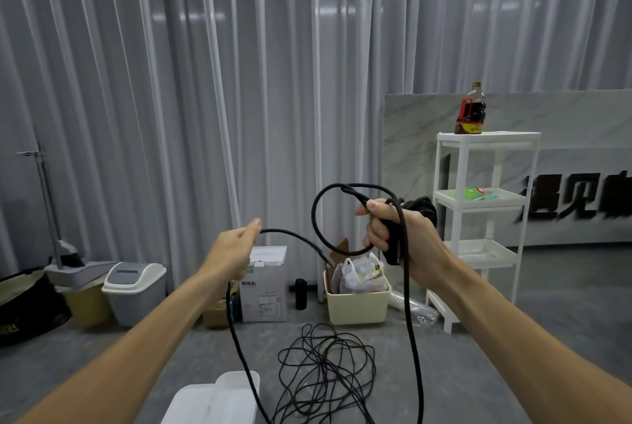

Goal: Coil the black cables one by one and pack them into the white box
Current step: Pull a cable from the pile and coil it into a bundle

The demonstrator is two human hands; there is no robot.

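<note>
My right hand [396, 232] grips several coils of a thick black cable [316, 215] at chest height; one loop arcs out to the left of it and a bundle bulges behind the fingers. My left hand [236, 249] pinches the same cable further along, its free end pointing right. From both hands the cable hangs down in a long loop toward the floor. A thinner black cable [325, 365] lies tangled on the grey floor below. The white box [219, 399], with its lid beside it, sits at the bottom left of centre.
A cream bin [355, 307] with bags, a white carton [265, 286], a black bottle [301, 293] and a grey lidded bin [135, 290] line the curtain. A white shelf rack [485, 218] bearing a sauce bottle [470, 109] stands right. A black bag [27, 307] sits far left.
</note>
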